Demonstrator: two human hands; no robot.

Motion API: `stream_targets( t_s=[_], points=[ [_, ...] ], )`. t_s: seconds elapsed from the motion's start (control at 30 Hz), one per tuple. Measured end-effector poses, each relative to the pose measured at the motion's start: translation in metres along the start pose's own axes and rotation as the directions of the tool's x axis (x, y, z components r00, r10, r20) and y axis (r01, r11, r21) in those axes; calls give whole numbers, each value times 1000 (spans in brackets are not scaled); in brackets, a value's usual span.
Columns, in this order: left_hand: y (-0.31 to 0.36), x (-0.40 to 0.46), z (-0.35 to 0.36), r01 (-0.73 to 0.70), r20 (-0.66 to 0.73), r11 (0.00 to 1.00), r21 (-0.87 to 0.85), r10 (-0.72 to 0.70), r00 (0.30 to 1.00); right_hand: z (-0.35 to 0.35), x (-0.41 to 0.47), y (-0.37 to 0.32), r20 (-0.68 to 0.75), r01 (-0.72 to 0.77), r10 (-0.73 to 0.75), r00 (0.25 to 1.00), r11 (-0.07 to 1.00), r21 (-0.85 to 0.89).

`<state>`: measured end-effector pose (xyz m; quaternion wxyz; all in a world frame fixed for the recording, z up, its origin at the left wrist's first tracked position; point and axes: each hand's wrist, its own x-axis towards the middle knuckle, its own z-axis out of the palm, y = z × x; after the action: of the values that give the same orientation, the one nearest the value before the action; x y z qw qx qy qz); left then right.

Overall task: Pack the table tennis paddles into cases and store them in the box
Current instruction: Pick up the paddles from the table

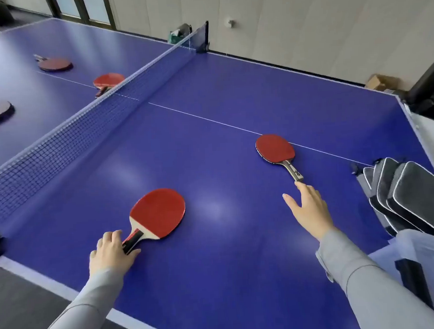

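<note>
Two grey sleeves reached forward from the near edge over a blue table (217,277). At near left, the left hand (110,253) curled its fingers round the black-and-red handle of the near paddle (158,212), which lay flat, red face up, its blade pointing far and right. To the right, the right hand (309,209) was spread wide and held nothing; one fingertip touched, or very nearly touched, the end of the handle of a second paddle (275,150). That paddle also lay flat and red side up, just beside the white centre line.

Judging by this, the work was at its first step: gathering paddles, none yet in a case. The left hand looked ready to lift. The right hand would need to slide further along the handle and close round it before lifting.

At the right table edge, a stack of grey zipped cases (414,199) leaned over the rim of a clear plastic box (432,261). Both near paddles would have to travel right to reach them, and a case would have to be pulled out and unzipped, likely needing a free hand.

Across the net (88,123), on the far half, three more paddles (54,64) lay well apart. The net stood between the person and these, so reaching them would probably mean leaning over it or walking round. A small cardboard box (380,81) sat on the floor by the far wall.
</note>
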<state>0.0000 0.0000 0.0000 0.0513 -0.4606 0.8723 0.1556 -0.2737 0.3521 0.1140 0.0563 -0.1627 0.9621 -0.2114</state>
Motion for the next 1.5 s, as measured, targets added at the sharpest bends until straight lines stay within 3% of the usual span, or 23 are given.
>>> stream_targets(
  t_s=[0.1, 0.23, 0.4, 0.6, 0.93, 1.33, 1.5],
  points=[
    [-4, 16, 15, 10, 22, 999, -32, -10, 1000, 16, 16, 8, -2, -77, 77, 997, 996, 35],
    [-9, 31, 30, -44, 0, 976, -211, 45, 999, 33, 33, 14, 25, -132, 131, 991, 991, 24],
    [0, 35, 23, 1, 3, 891, -454, 0, 1000, 49, 48, 10, 16, -195, 194, 981, 980, 29],
    [57, 59, 7, 28, 8, 779, -626, -30, 1000, 60, 85, 13, -37, -251, 253, 967, 966, 54],
    [173, 100, 21, 15, 12, 685, -728, -9, 1000, 77, 168, 60, -129, -352, 353, 927, 936, 30],
    [208, 117, 40, 18, -3, 661, -750, -31, 1000, 104, 212, 94, -148, -381, 369, 917, 922, -62],
    [212, 116, 41, 12, -8, 666, -746, -26, 1000, 105, 215, 95, -76, -342, 347, 935, 937, 63]
  ],
)
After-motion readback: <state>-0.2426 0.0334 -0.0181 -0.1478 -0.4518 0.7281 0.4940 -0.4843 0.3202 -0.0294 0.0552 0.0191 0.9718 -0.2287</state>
